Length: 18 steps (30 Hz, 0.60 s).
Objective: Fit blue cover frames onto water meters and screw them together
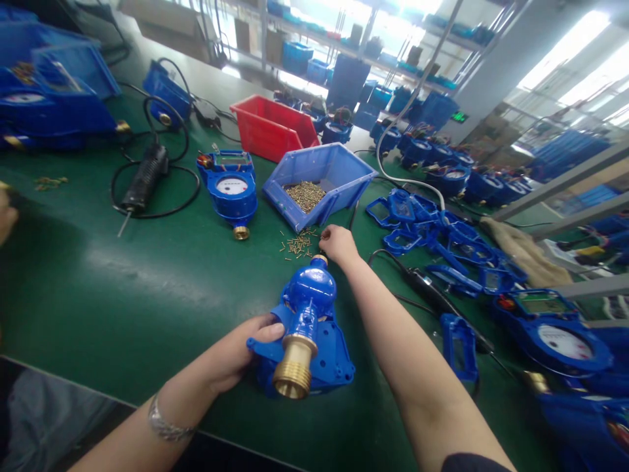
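Note:
A blue water meter (313,288) with brass threaded ends lies on the green table in front of me, its larger brass end toward me. My left hand (258,337) grips the blue plastic housing at its left side, thumb on top. Beyond the meter, my right hand (339,242) has its fingers pinched together beside a loose pile of small brass screws (299,245); whatever is between the fingertips is too small to make out. Just behind that pile stands a light blue bin (344,176) with many more screws (305,195) in it.
Another blue meter (232,190) stands left of the bin, near a black electric screwdriver (147,174). A red bin (275,128) is behind. Blue plastic frames (459,242), a second screwdriver (432,292) and more meters lie right. A co-worker's hand (6,213) shows at the left edge.

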Tool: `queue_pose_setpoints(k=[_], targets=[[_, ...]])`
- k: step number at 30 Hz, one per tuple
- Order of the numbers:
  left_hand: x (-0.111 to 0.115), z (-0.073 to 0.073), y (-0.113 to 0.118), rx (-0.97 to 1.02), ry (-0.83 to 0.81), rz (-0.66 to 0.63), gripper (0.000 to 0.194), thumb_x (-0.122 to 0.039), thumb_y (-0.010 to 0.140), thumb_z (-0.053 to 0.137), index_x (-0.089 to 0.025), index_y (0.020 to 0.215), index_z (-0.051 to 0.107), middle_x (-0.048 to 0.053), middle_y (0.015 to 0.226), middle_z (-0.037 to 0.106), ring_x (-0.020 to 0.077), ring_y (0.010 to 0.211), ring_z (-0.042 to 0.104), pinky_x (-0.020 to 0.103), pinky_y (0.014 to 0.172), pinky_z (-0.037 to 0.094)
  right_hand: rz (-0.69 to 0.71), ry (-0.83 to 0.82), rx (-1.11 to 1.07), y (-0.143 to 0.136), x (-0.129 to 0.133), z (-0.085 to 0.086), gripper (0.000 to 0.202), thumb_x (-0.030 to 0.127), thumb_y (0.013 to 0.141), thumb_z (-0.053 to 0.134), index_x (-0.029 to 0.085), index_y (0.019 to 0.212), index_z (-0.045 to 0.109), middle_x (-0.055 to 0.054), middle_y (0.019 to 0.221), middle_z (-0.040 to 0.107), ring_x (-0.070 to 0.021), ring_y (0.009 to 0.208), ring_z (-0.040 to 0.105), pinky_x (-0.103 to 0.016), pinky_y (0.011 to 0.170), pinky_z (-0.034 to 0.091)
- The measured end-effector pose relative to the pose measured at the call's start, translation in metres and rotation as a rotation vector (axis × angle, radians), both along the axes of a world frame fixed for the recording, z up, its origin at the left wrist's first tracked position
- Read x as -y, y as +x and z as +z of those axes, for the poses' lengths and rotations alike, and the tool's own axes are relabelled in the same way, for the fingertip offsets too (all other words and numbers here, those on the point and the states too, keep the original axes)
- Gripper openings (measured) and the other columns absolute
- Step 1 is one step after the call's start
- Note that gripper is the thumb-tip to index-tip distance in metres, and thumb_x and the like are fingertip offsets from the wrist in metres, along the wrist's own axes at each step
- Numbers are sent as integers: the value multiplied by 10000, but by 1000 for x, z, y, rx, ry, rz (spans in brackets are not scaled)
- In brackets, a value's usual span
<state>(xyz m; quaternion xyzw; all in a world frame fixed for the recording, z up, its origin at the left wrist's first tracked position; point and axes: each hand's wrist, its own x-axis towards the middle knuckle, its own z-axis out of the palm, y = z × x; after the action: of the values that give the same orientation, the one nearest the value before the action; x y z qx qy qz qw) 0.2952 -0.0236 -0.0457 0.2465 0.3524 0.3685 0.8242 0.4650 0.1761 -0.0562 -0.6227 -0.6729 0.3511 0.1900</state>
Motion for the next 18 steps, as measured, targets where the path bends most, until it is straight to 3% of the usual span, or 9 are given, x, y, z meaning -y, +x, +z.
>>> queue_pose_setpoints(k=[10,15,18], targets=[[1,1,1,8,9,-4,339,-413,701,712,-143,902,681,62,817,710,187,771,636,301,809,470,-363,-126,-935,32,39,3,182,280,902,526,120,969,581,-25,880,614,-116,719,604,-273,631,528],[3,-2,2,6,27,-13,355,-372,753,667,-119,1002,669,84,860,713,211,813,647,308,809,479,-419,-188,-1220,34,55,3,98,168,866,565,113,786,583,13,730,623,-88,631,605,-230,589,528],[4,-4,1,3,12,12,336,-366,734,691,-117,959,683,84,837,716,210,796,649,297,780,488,-425,-237,-1304,35,62,8,141,48,814,544,143,720,587,22,670,643,-66,584,607,-178,577,534]])
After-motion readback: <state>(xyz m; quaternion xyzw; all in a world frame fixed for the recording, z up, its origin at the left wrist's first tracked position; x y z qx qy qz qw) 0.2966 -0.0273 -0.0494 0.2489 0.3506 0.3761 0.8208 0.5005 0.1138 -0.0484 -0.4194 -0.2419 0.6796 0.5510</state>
